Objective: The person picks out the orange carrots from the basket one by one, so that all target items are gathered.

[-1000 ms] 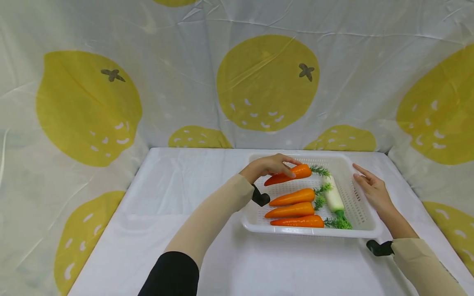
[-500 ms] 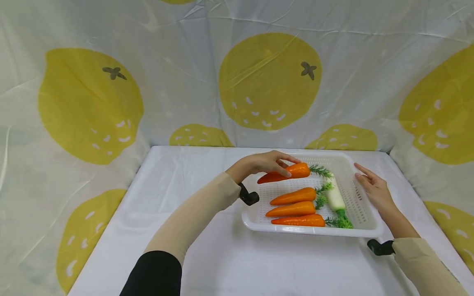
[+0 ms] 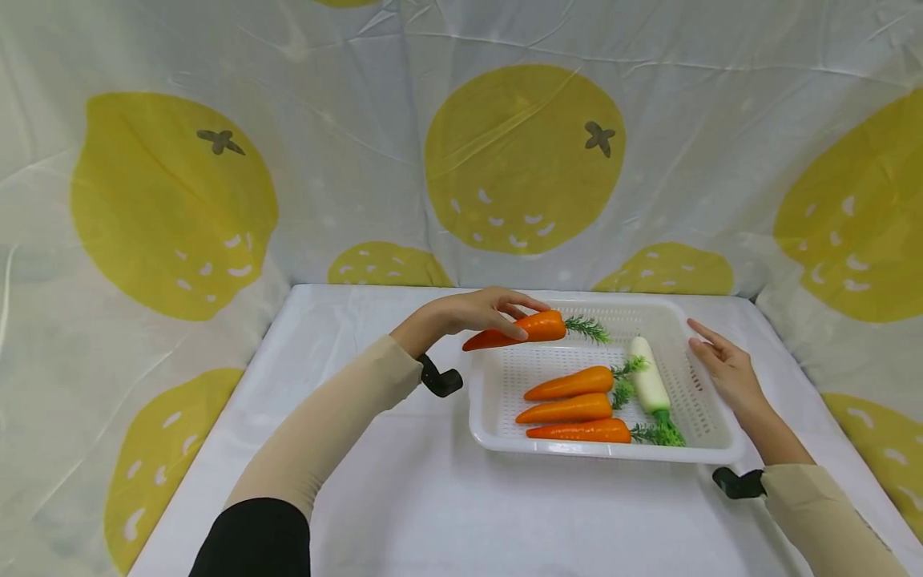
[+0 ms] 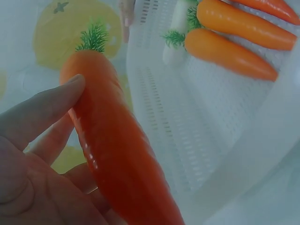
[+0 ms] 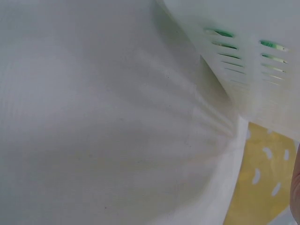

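A: What is sitting around the white tray [image 3: 497,437] as you are looking down at it?

B: The lemon-print cloth [image 3: 524,160] is hanging behind the tray and wrapping round to either side of it, and the white table cover [image 3: 346,385] is spreading out under it. The tray itself is a perforated plastic one, lying flat.

A: And inside the tray?

B: Three carrots [image 3: 570,409] are lying side by side near its front wall, tips pointing towards its left wall. A white radish [image 3: 649,385] is lying just beside their leafy ends, running from the tray's middle towards its front right corner.

A: What are your hands doing?

B: Your left hand [image 3: 472,312] is gripping a fourth carrot [image 3: 515,332], thumb and fingers curling round its orange body. You are holding it in the air above the tray's back left corner, its tip sticking out past the left wall and its green top [image 3: 587,328] pointing in over the tray. The left wrist view is showing your thumb [image 4: 42,112] pressing against its side.

A: And the other one?

B: Your right hand [image 3: 724,369] is resting with straight, relaxed fingers against the tray's right rim, gripping nothing.
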`<state>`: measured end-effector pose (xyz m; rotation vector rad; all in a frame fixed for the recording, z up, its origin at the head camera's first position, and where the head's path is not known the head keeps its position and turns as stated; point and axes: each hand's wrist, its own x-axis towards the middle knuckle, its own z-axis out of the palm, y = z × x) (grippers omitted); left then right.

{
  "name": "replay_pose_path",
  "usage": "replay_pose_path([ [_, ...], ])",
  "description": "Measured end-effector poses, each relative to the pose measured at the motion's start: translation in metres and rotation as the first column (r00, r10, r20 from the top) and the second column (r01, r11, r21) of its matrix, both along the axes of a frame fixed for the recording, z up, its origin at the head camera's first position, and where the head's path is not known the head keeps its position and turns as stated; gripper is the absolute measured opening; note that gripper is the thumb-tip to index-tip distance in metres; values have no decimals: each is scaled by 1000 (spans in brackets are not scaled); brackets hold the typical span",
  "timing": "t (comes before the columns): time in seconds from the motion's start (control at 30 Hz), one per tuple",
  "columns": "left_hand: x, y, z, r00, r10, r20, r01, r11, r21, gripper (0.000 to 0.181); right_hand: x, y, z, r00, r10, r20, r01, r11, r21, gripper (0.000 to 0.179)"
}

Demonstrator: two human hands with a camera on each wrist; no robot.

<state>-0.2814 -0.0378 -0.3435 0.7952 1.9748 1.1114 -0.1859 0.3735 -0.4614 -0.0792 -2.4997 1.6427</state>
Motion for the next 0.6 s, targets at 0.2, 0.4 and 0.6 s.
replay_pose_path([
  [0.2, -2, -24, 0, 1000, 11, -2, -11, 1000, 3, 54, 1, -1, 0, 1000, -2, 2, 2, 1000, 11, 57],
  [0.4, -2, -48, -1, 999, 28, -16, -28, 999, -22, 55, 1, -1, -1, 1000, -3, 5, 3, 1000, 20, 57],
  [0.6, -5, -72, -3, 997, 43, -63, -46, 998, -39, 55, 0, -1, -1, 1000, -6, 3, 6, 1000, 7, 58],
])
